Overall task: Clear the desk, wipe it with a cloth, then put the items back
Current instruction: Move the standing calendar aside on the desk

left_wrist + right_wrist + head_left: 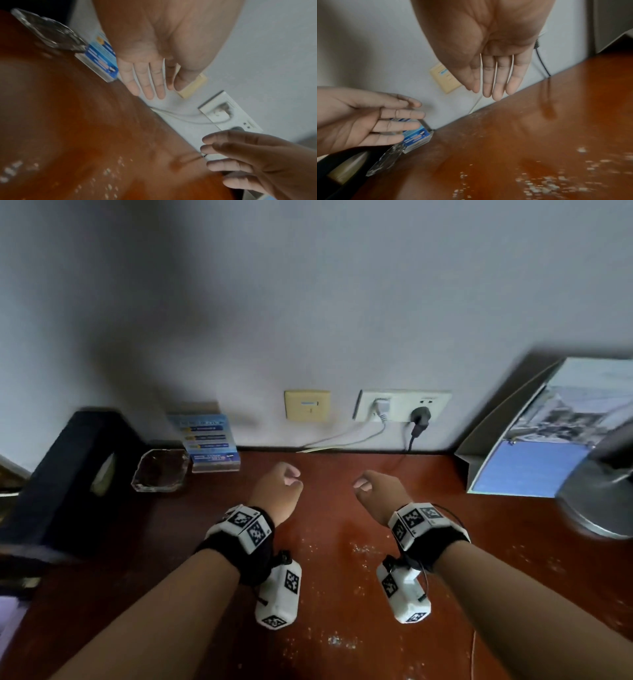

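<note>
My left hand [278,491] and right hand [381,492] hang open, empty; ashtray [159,470] sits toward the counter's [496,529] back-left corner, nearer my left.

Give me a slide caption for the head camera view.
Empty left hand and right hand held above a speckled red-brown desk, glass ashtray and blue card stand at its back left.

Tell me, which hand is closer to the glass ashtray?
Left. The left hand hovers right of the glass ashtray; the right hand is farther right, beyond it.
</note>
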The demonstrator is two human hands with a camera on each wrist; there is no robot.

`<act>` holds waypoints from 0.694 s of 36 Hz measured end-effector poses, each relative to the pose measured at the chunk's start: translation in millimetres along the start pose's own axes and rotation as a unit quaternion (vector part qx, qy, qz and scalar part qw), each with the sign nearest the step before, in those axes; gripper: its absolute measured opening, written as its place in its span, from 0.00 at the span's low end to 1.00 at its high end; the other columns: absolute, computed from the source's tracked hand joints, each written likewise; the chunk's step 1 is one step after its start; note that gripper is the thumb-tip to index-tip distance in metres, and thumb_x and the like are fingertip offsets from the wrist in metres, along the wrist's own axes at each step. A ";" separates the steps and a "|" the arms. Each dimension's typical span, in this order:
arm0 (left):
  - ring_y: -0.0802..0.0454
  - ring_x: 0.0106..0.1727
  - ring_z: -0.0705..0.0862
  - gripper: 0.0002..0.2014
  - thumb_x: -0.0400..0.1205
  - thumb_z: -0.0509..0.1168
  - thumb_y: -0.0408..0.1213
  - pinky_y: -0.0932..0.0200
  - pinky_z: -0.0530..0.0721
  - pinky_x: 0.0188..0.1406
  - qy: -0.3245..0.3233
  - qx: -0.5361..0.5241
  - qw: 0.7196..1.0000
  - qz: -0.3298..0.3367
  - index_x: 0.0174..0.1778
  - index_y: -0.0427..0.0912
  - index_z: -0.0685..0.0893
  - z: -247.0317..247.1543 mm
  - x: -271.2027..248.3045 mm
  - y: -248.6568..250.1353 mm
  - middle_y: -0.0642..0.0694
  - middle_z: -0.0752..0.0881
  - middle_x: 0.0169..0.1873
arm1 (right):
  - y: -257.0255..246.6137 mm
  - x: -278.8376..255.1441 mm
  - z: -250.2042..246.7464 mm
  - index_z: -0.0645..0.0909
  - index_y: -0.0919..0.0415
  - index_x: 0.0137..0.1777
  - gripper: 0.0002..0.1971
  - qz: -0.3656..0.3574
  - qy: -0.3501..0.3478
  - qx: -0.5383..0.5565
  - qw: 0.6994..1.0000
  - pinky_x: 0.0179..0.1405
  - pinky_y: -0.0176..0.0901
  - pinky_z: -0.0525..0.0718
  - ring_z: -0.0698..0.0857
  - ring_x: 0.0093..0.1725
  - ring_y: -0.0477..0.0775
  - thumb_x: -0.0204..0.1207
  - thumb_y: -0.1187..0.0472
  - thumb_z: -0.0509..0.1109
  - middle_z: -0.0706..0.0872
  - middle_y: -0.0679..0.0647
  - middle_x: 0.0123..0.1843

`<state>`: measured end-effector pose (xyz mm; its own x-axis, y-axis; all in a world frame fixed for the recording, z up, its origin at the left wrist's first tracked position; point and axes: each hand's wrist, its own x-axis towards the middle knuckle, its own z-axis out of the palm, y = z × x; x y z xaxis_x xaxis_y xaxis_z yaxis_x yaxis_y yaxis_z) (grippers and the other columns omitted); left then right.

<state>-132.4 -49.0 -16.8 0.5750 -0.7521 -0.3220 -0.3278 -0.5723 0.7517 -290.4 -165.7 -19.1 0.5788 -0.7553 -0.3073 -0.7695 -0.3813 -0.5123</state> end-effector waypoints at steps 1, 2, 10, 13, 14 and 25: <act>0.54 0.48 0.80 0.09 0.82 0.60 0.36 0.64 0.72 0.47 -0.009 0.000 1.000 0.003 0.57 0.44 0.79 9.4 -2.0 7.5 0.48 0.86 0.56 | 11.0 -3.7 -5.6 0.82 0.58 0.57 0.12 0.007 0.004 0.005 1.000 0.51 0.33 0.71 0.84 0.57 0.52 0.76 0.64 0.64 0.88 0.52 0.54; 0.54 0.48 0.80 0.09 0.82 0.60 0.36 0.64 0.72 0.46 -0.018 0.002 1.000 0.005 0.58 0.44 0.78 18.7 -4.3 14.5 0.48 0.85 0.57 | 22.1 -7.3 -10.9 0.82 0.58 0.57 0.12 0.013 0.008 0.008 1.000 0.51 0.33 0.71 0.84 0.57 0.52 0.75 0.64 0.65 0.88 0.52 0.54; 0.52 0.51 0.81 0.11 0.83 0.58 0.36 0.63 0.73 0.46 -0.072 0.019 0.997 0.024 0.60 0.45 0.78 84.5 -16.2 65.7 0.49 0.83 0.62 | 105.2 -28.6 -48.6 0.81 0.58 0.59 0.15 0.052 0.031 0.022 0.998 0.53 0.35 0.75 0.84 0.57 0.52 0.73 0.65 0.66 0.87 0.53 0.55; 0.53 0.52 0.81 0.12 0.83 0.58 0.36 0.63 0.73 0.47 -0.086 0.022 0.996 0.033 0.61 0.45 0.77 106.3 -15.6 83.6 0.49 0.82 0.64 | 129.6 -32.3 -61.5 0.81 0.57 0.59 0.14 0.062 0.041 0.029 0.997 0.54 0.36 0.76 0.84 0.56 0.51 0.73 0.64 0.67 0.87 0.52 0.56; 0.53 0.53 0.81 0.12 0.83 0.57 0.36 0.64 0.73 0.48 -0.090 0.024 0.995 0.037 0.61 0.45 0.77 113.3 -15.0 89.5 0.49 0.82 0.65 | 137.3 -33.3 -65.7 0.81 0.57 0.59 0.14 0.067 0.041 0.032 0.996 0.54 0.36 0.76 0.83 0.56 0.50 0.73 0.64 0.67 0.87 0.51 0.55; 0.50 0.60 0.81 0.14 0.82 0.57 0.37 0.61 0.74 0.53 -0.133 0.055 0.987 0.069 0.63 0.47 0.76 180.7 4.5 147.0 0.50 0.81 0.65 | 207.8 -34.0 -108.4 0.80 0.56 0.59 0.14 0.107 0.048 0.042 0.992 0.50 0.38 0.77 0.82 0.55 0.52 0.74 0.65 0.66 0.85 0.52 0.56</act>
<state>-313.4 -195.6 -11.7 0.3062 -0.8766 -0.3712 -0.4776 -0.4788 0.7366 -499.2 -277.0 -28.2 0.3724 -0.8630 -0.3413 -0.8448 -0.1629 -0.5097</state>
